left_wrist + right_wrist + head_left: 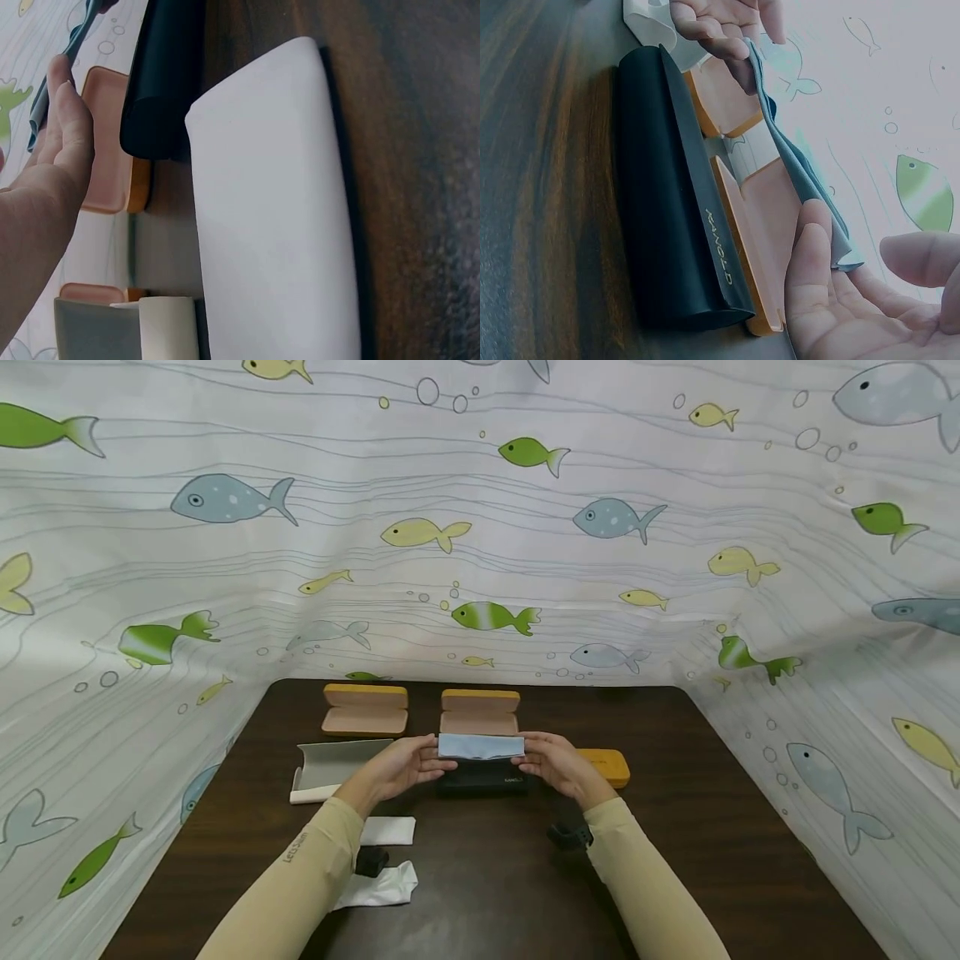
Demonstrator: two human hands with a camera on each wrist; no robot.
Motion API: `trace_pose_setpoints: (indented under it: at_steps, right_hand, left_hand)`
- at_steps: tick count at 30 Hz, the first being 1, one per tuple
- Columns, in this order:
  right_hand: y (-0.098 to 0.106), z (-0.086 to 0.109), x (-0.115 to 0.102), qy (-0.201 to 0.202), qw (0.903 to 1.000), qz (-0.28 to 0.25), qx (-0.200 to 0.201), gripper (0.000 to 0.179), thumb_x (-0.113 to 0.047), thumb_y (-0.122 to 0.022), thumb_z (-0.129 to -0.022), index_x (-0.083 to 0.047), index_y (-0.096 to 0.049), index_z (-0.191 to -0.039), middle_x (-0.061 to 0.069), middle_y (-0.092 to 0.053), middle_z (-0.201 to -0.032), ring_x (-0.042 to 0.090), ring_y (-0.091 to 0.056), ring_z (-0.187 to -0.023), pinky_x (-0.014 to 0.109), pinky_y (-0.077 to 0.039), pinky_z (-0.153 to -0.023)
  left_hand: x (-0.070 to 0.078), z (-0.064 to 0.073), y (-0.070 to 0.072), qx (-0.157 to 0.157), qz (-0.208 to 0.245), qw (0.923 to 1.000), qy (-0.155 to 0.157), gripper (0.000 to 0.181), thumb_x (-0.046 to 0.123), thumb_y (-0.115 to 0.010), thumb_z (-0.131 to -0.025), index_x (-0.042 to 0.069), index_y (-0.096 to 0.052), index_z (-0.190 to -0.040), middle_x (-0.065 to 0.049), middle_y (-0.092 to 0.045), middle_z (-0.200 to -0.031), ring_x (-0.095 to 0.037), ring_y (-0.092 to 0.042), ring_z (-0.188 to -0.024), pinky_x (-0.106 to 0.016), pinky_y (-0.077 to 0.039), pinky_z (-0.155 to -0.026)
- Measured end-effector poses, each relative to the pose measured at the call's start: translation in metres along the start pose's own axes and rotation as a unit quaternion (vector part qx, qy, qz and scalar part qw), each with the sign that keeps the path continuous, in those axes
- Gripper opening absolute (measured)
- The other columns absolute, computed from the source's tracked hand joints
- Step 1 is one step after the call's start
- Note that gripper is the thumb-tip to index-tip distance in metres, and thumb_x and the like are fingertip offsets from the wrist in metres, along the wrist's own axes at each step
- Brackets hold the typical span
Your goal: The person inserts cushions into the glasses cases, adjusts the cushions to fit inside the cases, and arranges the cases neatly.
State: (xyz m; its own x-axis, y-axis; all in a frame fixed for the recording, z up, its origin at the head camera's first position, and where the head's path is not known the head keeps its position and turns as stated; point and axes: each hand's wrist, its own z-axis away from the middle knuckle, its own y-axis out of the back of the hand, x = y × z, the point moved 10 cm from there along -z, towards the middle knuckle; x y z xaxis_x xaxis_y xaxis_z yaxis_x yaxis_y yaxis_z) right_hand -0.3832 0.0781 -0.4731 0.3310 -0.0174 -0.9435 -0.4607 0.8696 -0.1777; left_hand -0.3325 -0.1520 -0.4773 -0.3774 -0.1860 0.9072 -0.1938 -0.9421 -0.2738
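Observation:
A light blue folded cloth [481,747], thin and flat, is stretched between my two hands above a black case [482,779]. My left hand [405,767] supports its left end on extended fingers. At the other end, my right hand [558,764] carries the cloth on its fingers. In the right wrist view, the right thumb stands apart from the cloth [799,165], and the closed black case [671,195] shows small gold lettering below it. Seen from the left wrist, the left fingers [71,124] lie along the cloth's underside.
Two yellow cases [365,721] [480,712] lie open at the back. An open whitish case [330,766] sits left, a closed yellow case [607,767] right. Nearer are a white block-like item [270,202] and a crumpled white cloth [381,887]. Patterned sheeting surrounds the dark table [480,893].

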Motion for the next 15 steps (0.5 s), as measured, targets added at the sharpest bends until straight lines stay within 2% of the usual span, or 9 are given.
trace_pose_setpoints:
  at_steps: [6,15]
  right_hand:
    - [-0.0015,-0.0022,0.0036,-0.003,0.9999,-0.011,0.003,0.048,-0.008,-0.045,-0.109,0.007,-0.035,-0.153,0.016,-0.057,-0.127,0.018,-0.069,-0.094,0.026,-0.058,-0.083]
    - [0.0010,-0.0059,-0.0019,-0.004,0.9999,-0.014,0.007,0.048,-0.009,-0.043,-0.110,0.000,-0.033,-0.156,0.014,-0.053,-0.119,0.019,-0.070,-0.094,0.027,-0.059,-0.082]
  left_hand:
    - [-0.0017,0.0017,0.0011,-0.005,0.012,0.9999,0.009,0.057,0.027,-0.036,-0.113,-0.007,-0.022,-0.156,-0.032,-0.033,-0.157,-0.033,-0.061,-0.126,-0.047,-0.040,-0.113]
    - [0.0019,-0.0033,0.0042,0.004,0.030,0.9995,0.006,0.055,0.029,-0.037,-0.112,-0.006,-0.026,-0.154,-0.031,-0.037,-0.155,-0.033,-0.061,-0.126,-0.045,-0.044,-0.111]
